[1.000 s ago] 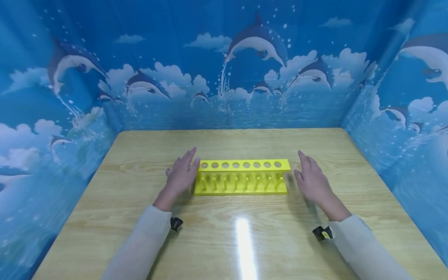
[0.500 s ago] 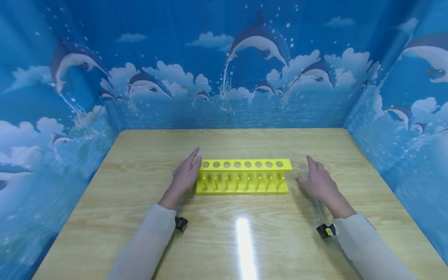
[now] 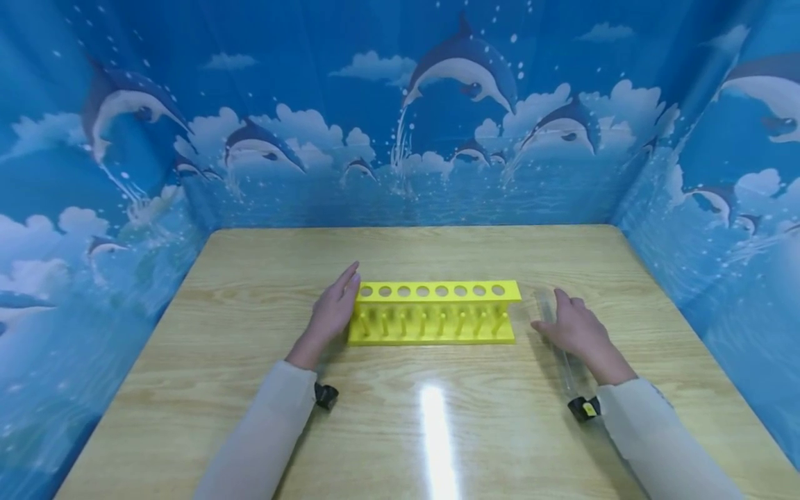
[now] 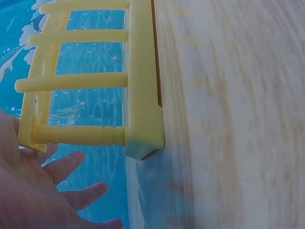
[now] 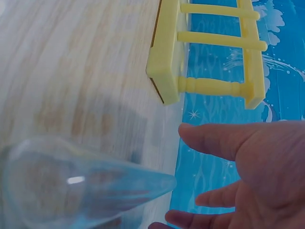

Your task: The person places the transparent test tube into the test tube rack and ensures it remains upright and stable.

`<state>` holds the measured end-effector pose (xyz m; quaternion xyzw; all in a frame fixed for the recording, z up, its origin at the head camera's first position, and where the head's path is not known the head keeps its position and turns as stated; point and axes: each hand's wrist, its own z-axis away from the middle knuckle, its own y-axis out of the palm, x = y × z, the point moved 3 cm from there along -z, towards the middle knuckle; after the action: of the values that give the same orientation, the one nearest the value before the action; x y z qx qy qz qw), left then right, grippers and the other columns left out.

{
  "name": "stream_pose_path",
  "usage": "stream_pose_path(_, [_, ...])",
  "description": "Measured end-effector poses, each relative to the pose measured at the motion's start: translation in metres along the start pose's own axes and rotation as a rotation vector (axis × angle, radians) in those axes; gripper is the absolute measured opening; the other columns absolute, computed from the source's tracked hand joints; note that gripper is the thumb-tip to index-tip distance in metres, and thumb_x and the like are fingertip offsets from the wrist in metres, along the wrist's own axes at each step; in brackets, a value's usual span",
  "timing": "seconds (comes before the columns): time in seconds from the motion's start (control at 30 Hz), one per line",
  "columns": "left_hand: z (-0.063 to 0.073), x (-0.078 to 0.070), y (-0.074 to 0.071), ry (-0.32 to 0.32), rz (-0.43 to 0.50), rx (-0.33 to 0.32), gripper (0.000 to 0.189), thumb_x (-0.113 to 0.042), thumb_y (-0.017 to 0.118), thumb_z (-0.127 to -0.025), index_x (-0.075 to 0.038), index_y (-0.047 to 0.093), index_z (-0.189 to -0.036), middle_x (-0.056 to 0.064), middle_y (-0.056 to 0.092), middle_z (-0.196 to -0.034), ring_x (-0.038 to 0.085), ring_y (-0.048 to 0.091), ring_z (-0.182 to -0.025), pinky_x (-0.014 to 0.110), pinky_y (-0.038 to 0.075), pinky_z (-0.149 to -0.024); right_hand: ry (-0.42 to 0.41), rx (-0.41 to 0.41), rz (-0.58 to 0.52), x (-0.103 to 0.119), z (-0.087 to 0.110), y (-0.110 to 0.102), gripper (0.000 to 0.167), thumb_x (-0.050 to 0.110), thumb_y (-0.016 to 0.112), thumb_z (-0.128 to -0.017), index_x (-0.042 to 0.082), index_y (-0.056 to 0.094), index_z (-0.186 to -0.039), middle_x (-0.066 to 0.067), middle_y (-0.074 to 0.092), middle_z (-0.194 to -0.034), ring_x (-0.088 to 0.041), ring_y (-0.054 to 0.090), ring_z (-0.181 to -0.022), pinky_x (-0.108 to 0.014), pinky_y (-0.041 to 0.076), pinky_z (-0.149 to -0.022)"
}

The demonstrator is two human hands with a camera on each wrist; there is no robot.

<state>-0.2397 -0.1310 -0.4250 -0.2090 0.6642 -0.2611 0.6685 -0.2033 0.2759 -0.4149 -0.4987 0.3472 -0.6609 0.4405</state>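
A yellow test tube rack (image 3: pixel 432 335), with a row of round holes above and pegs below, stands upright mid-table. My left hand (image 3: pixel 331 312) is at its left end, fingers extended; in the left wrist view the fingers (image 4: pixel 64 167) are spread, with the hand up against the end of the rack's top bar. To the right of the rack, a clear test tube (image 3: pixel 567 375) lies lengthwise on the table, partly hidden by my right hand (image 3: pixel 573 332). This hand hovers at the tube (image 5: pixel 90 183), thumb and fingers apart, nothing held between them.
The wooden table (image 3: pixel 275 430) has a bright light reflection (image 3: pixel 439 437) at the front. A blue dolphin-print curtain (image 3: pixel 400 194) encloses its back and sides. Each sleeve carries a small black device (image 3: pixel 326 396) at the wrist.
My left hand has shifted slightly right, closer against the rack's end. My right hand has moved a little right and nearer me, away from the rack, uncovering more of the test tube.
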Motion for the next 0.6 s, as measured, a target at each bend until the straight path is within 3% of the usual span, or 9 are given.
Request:
stream_pose_path(0.3, [-0.0001,0.0052,0.0044,0.017,0.095,0.048,0.053,-0.045,0.021,-0.107,-0.024,0.025,-0.155,0.010,0.038,-0.153,0.034,0.035,-0.140,0.052,0.024,-0.114,0.035,0.037,0.034,-0.0059,-0.0011,0.0047,0.091,0.042,0.061,-0.092,-0.020,0.018,-0.143,-0.049,0.027,-0.134,-0.063,0.040,-0.114,-0.067,0.040,-0.090])
stream_pose_path(0.6, [0.0007,0.0042,0.0065,0.081,0.119,0.033,0.050,-0.038,0.022,-0.108,-0.016,0.034,-0.151,0.016,0.045,-0.147,0.037,0.039,-0.136,0.053,0.026,-0.113,0.054,0.070,0.086,-0.0089,-0.0041,0.0091,0.082,0.039,0.061,-0.093,-0.022,0.028,-0.138,-0.044,0.039,-0.129,-0.054,0.047,-0.112,-0.062,0.043,-0.089])
